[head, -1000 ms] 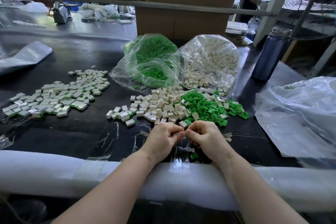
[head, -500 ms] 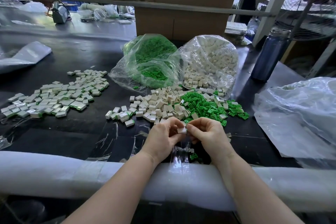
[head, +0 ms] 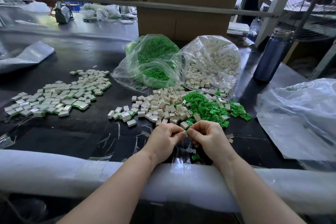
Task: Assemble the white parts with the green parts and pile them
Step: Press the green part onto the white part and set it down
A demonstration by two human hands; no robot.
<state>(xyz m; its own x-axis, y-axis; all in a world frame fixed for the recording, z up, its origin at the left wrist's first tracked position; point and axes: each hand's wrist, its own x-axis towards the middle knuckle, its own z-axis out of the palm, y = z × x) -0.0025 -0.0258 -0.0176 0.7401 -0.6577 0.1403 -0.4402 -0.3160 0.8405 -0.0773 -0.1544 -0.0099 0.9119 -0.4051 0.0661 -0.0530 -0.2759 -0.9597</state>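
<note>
Table: dark surface, with a white padded edge across the near side; its far reaches at 11 o'clock are blurred.
Cardboard box: at 12 o'clock behind the bags, top cut off by the frame.
Clear plastic sheet: crumpled at 3 o'clock, running off the right edge; what lies beneath is hidden.
Bag of green parts: at 12 o'clock, mouth open toward the person, contents hazy through the film.
Bag of white parts: touching the green bag's right side, spilling pieces at its mouth.
Blue bottle: upright at 2 o'clock, near the table's corner.
Assembled pile: at 10 o'clock, flat white pieces with green edges.
Loose white parts: heap at 12 o'clock, just beyond the hands.
Loose green parts: heap at 1 o'clock, touching the white heap, some white pieces mixed in.
Left hand: fingers curled, pinching a small piece at the fingertips.
Right hand: fingers curled, pinching the same piece from the other side; it shows white and green, mostly hidden by fingers.
</note>
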